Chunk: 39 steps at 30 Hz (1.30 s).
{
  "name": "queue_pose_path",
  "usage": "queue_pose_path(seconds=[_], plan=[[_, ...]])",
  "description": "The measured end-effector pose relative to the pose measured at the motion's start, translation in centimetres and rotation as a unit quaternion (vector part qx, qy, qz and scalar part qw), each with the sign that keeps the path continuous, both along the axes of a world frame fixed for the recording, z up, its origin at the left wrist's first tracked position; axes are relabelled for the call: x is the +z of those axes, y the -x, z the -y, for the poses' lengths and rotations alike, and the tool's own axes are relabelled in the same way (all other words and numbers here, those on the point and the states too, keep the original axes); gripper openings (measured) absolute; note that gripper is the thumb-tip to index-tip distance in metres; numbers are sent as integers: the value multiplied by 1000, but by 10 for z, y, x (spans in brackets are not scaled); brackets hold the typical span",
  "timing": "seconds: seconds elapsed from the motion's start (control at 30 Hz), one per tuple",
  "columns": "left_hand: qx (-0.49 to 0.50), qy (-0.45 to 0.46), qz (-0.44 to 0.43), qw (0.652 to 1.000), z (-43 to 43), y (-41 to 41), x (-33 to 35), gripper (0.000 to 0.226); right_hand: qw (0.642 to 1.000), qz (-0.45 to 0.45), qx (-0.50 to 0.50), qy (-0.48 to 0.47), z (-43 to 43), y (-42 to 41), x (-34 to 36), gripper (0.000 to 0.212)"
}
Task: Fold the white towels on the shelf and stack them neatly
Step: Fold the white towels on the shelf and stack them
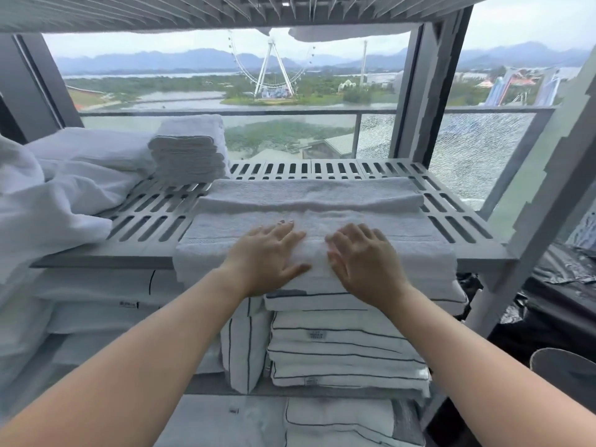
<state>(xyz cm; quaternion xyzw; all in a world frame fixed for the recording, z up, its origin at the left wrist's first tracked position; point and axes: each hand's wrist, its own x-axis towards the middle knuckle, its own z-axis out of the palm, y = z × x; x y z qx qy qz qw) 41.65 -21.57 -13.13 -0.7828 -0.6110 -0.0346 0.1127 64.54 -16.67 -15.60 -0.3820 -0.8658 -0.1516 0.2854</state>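
Note:
A long white towel (309,201) lies folded lengthwise across the slotted grey shelf (151,217), its near edge hanging over the shelf's front. My left hand (267,256) and my right hand (364,259) press flat on the towel's near fold, side by side near its middle, fingers straight and spread. A neat stack of folded white towels (190,153) stands at the shelf's back left. A heap of loose white towels (64,182) fills the left end.
Folded linens with dark stripes (345,346) are piled on the shelf below. Another slotted shelf (225,11) sits overhead. Grey shelf posts (548,195) rise at the right. A window with a railing lies behind. Black plastic (561,285) lies at the lower right.

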Motion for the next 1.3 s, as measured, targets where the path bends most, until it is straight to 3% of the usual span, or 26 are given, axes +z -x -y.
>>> queue_pose_path(seconds=[0.1, 0.2, 0.27, 0.33, 0.43, 0.53, 0.63, 0.8, 0.97, 1.13, 1.3], plan=[[4, -67, -67, 996, 15, 3, -14, 101, 999, 44, -31, 1, 12, -7, -16, 60], [9, -143, -62, 988, 20, 5, -32, 97, 992, 102, -79, 6, 23, -4, -29, 103], [23, -150, -64, 986, 23, 7, -42, 109, 987, 110, -113, 6, 27, 0, -37, 118], [32, -151, -63, 986, 26, 8, -47, 113, 984, 103, -144, -22, 30, 6, -42, 111], [32, -164, -54, 985, 29, 3, -49, 92, 981, 73, -171, -55, 30, 15, -46, 81], [34, -177, -50, 982, 33, 1, -51, 71, 984, 49, -169, -38, 30, 19, -46, 76], [12, -184, -41, 982, 38, 6, -49, 65, 988, 38, -145, -32, 34, 13, -40, 71], [-48, -250, -15, 967, 50, 20, -21, 35, 990, -20, -119, -73, 48, -3, -20, 30], [72, -205, -46, 975, 53, 34, 43, 20, 974, -43, -209, -71, 51, -9, 31, 6], [149, -154, -60, 975, 20, 51, 96, 26, 947, -18, -316, -56, 28, -1, 80, 12], [217, -78, -91, 969, -40, 56, 119, 29, 931, -24, -361, -48, -24, 23, 104, 16]])
